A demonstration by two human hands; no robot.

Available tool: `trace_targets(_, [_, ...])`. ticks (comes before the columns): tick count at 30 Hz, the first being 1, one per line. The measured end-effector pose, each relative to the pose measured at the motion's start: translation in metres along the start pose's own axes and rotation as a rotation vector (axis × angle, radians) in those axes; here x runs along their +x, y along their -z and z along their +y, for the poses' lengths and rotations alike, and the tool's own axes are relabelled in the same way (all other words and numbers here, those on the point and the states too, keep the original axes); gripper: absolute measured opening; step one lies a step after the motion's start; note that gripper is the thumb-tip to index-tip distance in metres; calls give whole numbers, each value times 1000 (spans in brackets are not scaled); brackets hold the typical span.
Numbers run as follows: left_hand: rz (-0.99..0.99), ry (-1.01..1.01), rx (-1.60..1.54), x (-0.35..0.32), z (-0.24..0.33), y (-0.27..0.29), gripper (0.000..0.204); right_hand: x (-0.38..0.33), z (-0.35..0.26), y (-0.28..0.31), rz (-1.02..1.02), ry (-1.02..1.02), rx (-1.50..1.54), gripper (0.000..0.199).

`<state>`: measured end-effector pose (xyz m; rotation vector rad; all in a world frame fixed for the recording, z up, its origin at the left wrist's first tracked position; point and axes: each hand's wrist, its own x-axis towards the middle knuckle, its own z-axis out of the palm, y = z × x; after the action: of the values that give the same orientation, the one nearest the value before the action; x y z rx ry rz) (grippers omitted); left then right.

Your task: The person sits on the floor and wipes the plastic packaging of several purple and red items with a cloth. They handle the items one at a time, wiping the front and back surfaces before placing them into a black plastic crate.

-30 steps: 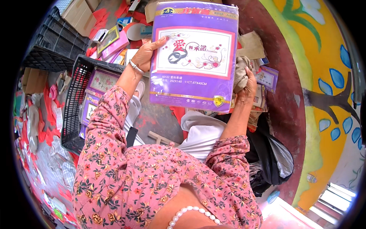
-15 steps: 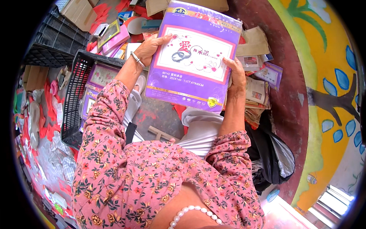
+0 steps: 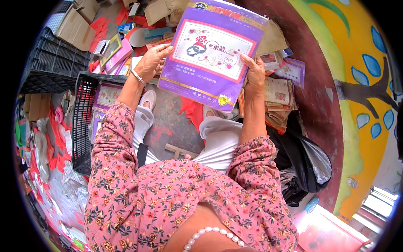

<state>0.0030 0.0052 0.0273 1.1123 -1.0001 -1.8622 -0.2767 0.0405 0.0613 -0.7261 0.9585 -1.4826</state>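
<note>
A flat purple packet (image 3: 201,82) in clear plastic wrap is raised in front of me, its printed front toward me. The front has a white panel with red and dark characters, rings and hearts, and a gold band below. My right hand (image 3: 254,75) grips its right edge, thumb on the front and the other fingers mostly behind. At the packet's left edge is my left hand (image 3: 152,63), fingers curled, fingertips touching the edge. Below and to the left, a black plastic crate (image 3: 84,119) holds similar purple packets (image 3: 110,97).
Stacks of worn paper packets (image 3: 279,94) lie beyond my right arm, beside a black bag (image 3: 289,157). More black crates (image 3: 56,54) and cardboard boxes (image 3: 75,27) stand at far left. Red scraps (image 3: 191,111) litter the floor. A painted wall (image 3: 357,105) rises at right.
The packet has shifted slightly left and tilted. My left thumb has slid off its front to the edge, so more of the curled fingers shows. My right hand keeps its grip.
</note>
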Motion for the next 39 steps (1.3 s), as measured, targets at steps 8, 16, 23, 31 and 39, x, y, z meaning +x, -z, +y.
trace_targets(8, [-144, 13, 126, -5, -6, -5, 39, 4, 2, 6, 36, 0, -2, 27])
trace_targets(16, [-106, -24, -57, -8, -3, -15, 34, 7, 1, 3, 17, 19, 24, 28])
trace_targets(23, [-74, -128, 16, -8, -2, -19, 29, 4, -5, -1, 24, 22, 8, 24])
trace_targets(31, [-93, -123, 24, -3, -2, -16, 35, 6, -5, 1, 2, 35, 17, 29])
trace_targets(39, [63, -281, 224, 8, -13, -15, 41, 6, -5, -6, 10, 93, -38, 27])
